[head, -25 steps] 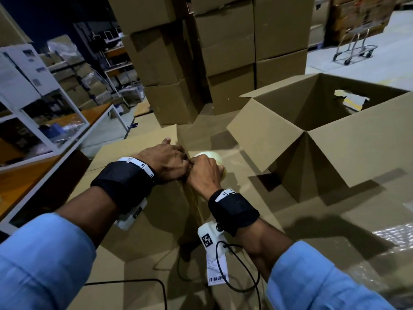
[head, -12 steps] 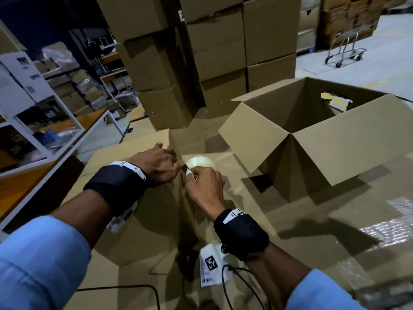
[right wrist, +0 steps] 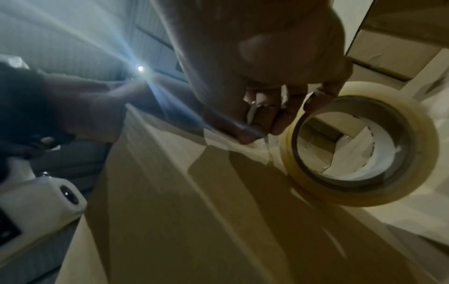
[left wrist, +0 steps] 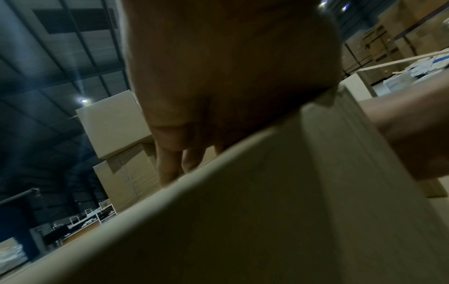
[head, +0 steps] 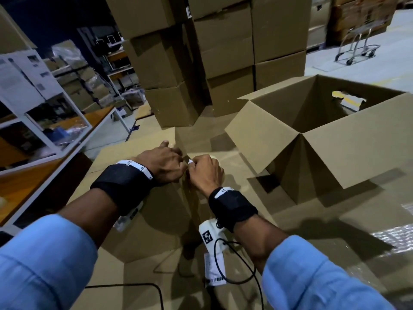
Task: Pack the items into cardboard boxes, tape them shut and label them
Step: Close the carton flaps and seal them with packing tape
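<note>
Bringing the right hand (head: 206, 173) back against the left hand (head: 163, 164), knuckle to knuckle over the centre seam of the closed brown cardboard box (head: 156, 220), after half a second slightly apart. Covering the pale, yellowish-clear roll of packing tape (right wrist: 424, 146) almost wholly from the head view, where a moment ago it showed beyond the knuckles.

Seen from the right wrist: standing on edge on the box top, just beside the seam, with curled fingertips (right wrist: 313, 104) hooked on its rim and thumb and forefinger pinching a small white tab (head: 190, 161) at what looks like the tape's free end.

Cannot tell what the left fingers hold: curled tight, thumb pointing forward, heel of the hand resting on the flap, possibly sharing that tab.

Looks like picking the tape end free rather than laying a strip. Meaning for the job: sealing barely begun, no strip visible across this seam, no label yet.

Waiting off to the right: a large open brown cardboard box (head: 335, 153), flaps splayed.
</note>
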Demonstrator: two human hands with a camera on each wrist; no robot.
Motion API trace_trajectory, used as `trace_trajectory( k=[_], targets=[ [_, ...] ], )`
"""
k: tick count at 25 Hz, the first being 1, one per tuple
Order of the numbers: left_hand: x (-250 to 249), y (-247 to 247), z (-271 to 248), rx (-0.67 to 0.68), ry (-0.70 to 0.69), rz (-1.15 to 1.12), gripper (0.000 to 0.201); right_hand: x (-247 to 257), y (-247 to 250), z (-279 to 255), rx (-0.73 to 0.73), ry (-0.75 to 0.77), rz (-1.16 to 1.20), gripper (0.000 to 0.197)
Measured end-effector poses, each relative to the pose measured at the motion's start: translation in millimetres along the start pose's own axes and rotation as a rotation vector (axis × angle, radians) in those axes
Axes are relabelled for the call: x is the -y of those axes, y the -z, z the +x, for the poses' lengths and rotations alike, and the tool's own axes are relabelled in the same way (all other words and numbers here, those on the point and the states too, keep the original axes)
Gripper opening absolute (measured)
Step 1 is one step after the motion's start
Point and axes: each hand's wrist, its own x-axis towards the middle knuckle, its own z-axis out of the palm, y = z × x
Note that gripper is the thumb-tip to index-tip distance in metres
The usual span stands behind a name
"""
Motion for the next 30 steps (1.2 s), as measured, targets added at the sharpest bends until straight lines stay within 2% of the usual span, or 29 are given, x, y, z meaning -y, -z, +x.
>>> trace_trajectory(
  k=[4, 5, 7, 9, 13, 15, 17, 19, 20, 22, 24, 27, 30],
  targets=[
    [1, -1, 0, -0.008, -0.016, -0.006, 0.106, 8, -2, 6, 0.017, 0.004, -0.025, 0.026],
    [1, 0, -1, 0.007, -0.020, 0.001, 0.107, 10, -1, 6, 0.033, 0.004, -0.022, 0.026],
    [0, 0, -1, -0.003, -0.024, 0.017, 0.088, 5, 3, 2, 0.098, 0.010, -0.016, 0.026],
    [0, -1, -1, -0.021, 0.030, -0.032, 0.071, -8, 8, -9, 0.143, 0.035, 0.012, 0.026],
    [1, -5, 1, -0.009, 0.142, -0.165, 0.068, -26, 9, -23, 0.043, 0.075, 0.106, 0.033],
    [-1, -1, 3, 0.000, 0.147, -0.196, 0.069, -29, 4, -24, 0.022, 0.068, 0.136, 0.034],
    [4, -6, 10, 0.045, 0.194, -0.213, 0.067, -41, 0, -25, 0.028, 0.032, 0.145, 0.032],
    [4, -7, 16, 0.144, 0.244, -0.181, 0.078, -64, 1, -26, 0.028, -0.022, 0.102, 0.027],
    [-1, -7, 19, 0.170, 0.259, -0.202, 0.074, -77, 4, -27, 0.027, -0.051, 0.062, 0.023],
    [-19, 0, 20, 0.244, 0.328, -0.219, 0.047, -100, 11, -28, 0.018, -0.082, -0.015, 0.016],
    [-36, 6, 19, 0.248, 0.377, -0.159, 0.040, -116, 19, -29, 0.002, -0.096, -0.078, 0.016],
    [-45, 5, 22, 0.242, 0.473, -0.039, 0.067, -131, 35, -27, -0.038, -0.104, -0.159, 0.019],
    [-54, 7, 17, 0.275, 0.452, 0.102, 0.087, -140, 48, -21, -0.041, -0.105, -0.194, 0.023]
  ],
)
